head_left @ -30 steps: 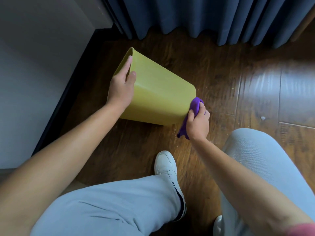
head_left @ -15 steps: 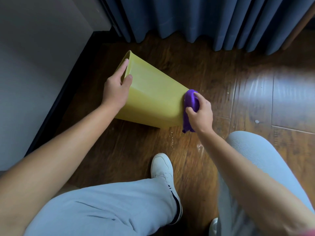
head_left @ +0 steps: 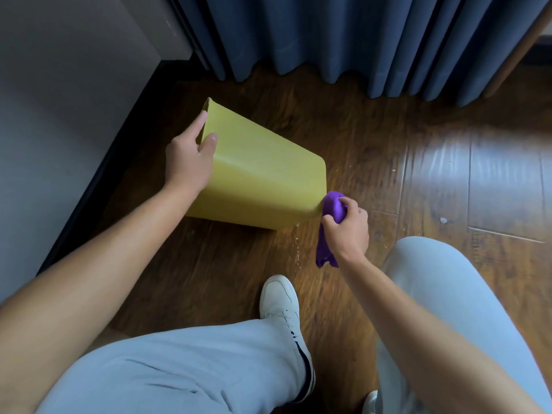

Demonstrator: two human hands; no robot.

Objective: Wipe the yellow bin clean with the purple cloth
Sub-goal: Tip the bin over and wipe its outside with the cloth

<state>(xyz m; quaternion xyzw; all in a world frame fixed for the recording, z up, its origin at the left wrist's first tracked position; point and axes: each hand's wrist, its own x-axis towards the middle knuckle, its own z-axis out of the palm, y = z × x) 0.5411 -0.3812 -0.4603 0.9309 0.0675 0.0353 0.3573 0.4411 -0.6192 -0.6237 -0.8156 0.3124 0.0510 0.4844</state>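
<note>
- Lying on its side at the centre of the frame, the yellow bin (head_left: 263, 177) is seen on the wooden floor (head_left: 373, 150), its open mouth turned toward the upper left and its closed base toward the right.
- The rim at the upper left is gripped by the left hand (head_left: 189, 161): the thumb is laid on the outer wall, the fingers are hooked over the edge into the mouth.
- The purple cloth (head_left: 330, 225) is bunched up and clamped in the right hand (head_left: 348, 228), fingers curled tight around it.
- The top of the cloth is pressed against the lower right corner of the bin, right at the base edge; its loose tail is left hanging down below the fist.
- Small wet specks can be made out on the floor just under that corner.
- A white shoe (head_left: 280, 306) is planted at lower centre, well below the bin, and light grey trousers (head_left: 185, 369) fill the bottom of the frame.
- Dark blue curtains (head_left: 358, 40) are draped across the top, with a grey wall (head_left: 59, 85) running down the upper left.
</note>
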